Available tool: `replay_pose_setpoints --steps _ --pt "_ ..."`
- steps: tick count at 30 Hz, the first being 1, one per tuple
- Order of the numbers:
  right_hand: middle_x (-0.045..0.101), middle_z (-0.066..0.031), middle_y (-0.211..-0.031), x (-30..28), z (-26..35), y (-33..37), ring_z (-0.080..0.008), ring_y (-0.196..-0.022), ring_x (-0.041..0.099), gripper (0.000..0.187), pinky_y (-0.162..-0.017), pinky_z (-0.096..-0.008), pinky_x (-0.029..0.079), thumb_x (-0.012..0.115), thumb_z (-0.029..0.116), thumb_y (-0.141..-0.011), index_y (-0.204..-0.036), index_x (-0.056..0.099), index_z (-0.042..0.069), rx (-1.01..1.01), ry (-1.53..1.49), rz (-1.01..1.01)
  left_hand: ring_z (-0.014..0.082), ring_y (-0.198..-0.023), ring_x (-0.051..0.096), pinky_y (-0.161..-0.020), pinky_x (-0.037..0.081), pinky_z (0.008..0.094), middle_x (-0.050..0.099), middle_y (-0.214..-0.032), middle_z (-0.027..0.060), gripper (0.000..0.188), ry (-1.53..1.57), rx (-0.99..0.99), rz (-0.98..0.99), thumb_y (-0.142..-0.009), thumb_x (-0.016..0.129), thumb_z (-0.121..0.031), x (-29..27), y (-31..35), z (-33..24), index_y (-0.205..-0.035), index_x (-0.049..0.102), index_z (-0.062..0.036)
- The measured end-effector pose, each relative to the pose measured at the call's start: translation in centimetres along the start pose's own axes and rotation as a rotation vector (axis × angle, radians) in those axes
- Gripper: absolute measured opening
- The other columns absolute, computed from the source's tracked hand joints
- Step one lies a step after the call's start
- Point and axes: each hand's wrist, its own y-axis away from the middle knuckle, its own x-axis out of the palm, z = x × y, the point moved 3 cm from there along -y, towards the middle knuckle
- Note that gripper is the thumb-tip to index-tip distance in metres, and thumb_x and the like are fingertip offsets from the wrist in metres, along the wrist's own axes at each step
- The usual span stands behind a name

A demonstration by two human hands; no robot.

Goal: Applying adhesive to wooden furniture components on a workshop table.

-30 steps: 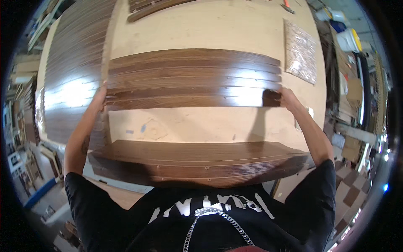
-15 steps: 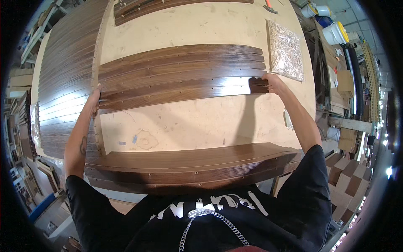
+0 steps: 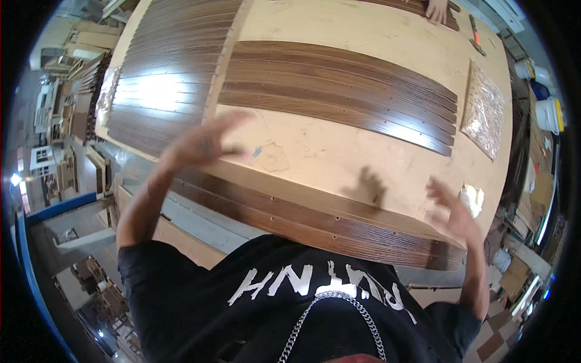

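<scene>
My left hand [image 3: 212,142], smeared by motion, is open with thumb and fingers apart, above the table's near left part and holding nothing. My right hand [image 3: 451,212], also blurred, hangs open and empty with spread fingers over the right end of the near slats. In front of both lies a panel of dark brown wooden slats [image 3: 339,91] side by side, dotted with small holes, touched by neither hand. Along the near edge runs a stack of brown slats [image 3: 315,221] with holes in its side, between my body and the panel.
A wide slatted panel [image 3: 163,78] covers the table's left. At right lie a clear bag of small wooden pieces [image 3: 484,109], a hammer [image 3: 476,36] and a crumpled white thing [image 3: 471,199]. Another person's hand [image 3: 436,11] rests on slats at the far edge.
Both my hands have let go of the middle panel's ends and drawn back toward me, opening. The view has turned, and another person's hand now shows at the far edge.
</scene>
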Motion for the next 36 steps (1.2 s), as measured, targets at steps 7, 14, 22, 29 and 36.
replay_pose_setpoints --steps 7,14,22,29,36 --pt "0.041 -0.0214 -0.134 9.2 5.9 6.2 -0.0389 -0.123 0.041 0.095 -0.103 -0.0484 0.036 0.08 0.032 -0.068 -0.142 0.03 -0.001 -0.232 0.635 0.009 0.037 -0.123 0.045 -0.107 0.033 0.0459 0.05 -0.128 0.0245 0.08 -0.264 0.207 0.021 -0.073 0.076 -0.037 7.2 7.2 -10.8 -0.131 0.044 0.0066" --pt "0.046 -0.0199 -0.125 10.3 5.4 6.7 -0.0365 -0.113 0.046 0.092 -0.099 -0.0438 0.039 0.079 0.025 -0.065 -0.138 0.033 -0.006 -0.348 0.839 -0.08 0.034 -0.116 0.047 -0.1 0.038 0.0407 0.052 -0.121 0.0223 0.083 -0.489 0.249 -0.001 -0.066 0.076 -0.034 8.4 7.3 -10.8 -0.126 0.043 0.0131" --pt "0.048 -0.0209 -0.12 4.3 7.8 4.4 -0.0385 -0.112 0.048 0.091 -0.096 -0.0439 0.042 0.079 0.015 -0.056 -0.135 0.037 -0.004 -0.351 0.724 -0.203 0.0314 -0.108 0.049 -0.092 0.042 0.0387 0.053 -0.112 0.0185 0.082 -0.581 0.36 -0.065 -0.063 0.077 -0.039 3.3 4.2 -10.9 -0.119 0.047 0.012" --pt "0.045 -0.0215 -0.117 3.0 1.2 -7.7 -0.0403 -0.111 0.047 0.081 -0.097 -0.0431 0.043 0.077 0.015 -0.056 -0.127 0.04 -0.001 -0.321 0.723 -0.165 0.0328 -0.108 0.05 -0.088 0.045 0.0392 0.052 -0.112 0.0193 0.089 -0.557 0.411 -0.063 -0.059 0.08 -0.045 7.0 -7.2 -4.1 -0.118 0.047 0.0119" --pt "0.045 -0.0192 -0.113 5.4 -2.1 -14.5 -0.0361 -0.108 0.044 0.082 -0.097 -0.0462 0.042 0.077 0.021 -0.053 -0.124 0.043 -0.003 -0.307 0.849 -0.188 0.0333 -0.106 0.051 -0.082 0.048 0.0407 0.053 -0.111 0.0198 0.087 -0.585 0.406 -0.002 -0.058 0.081 -0.048 11.3 -12.2 1.0 -0.114 0.051 0.0122"
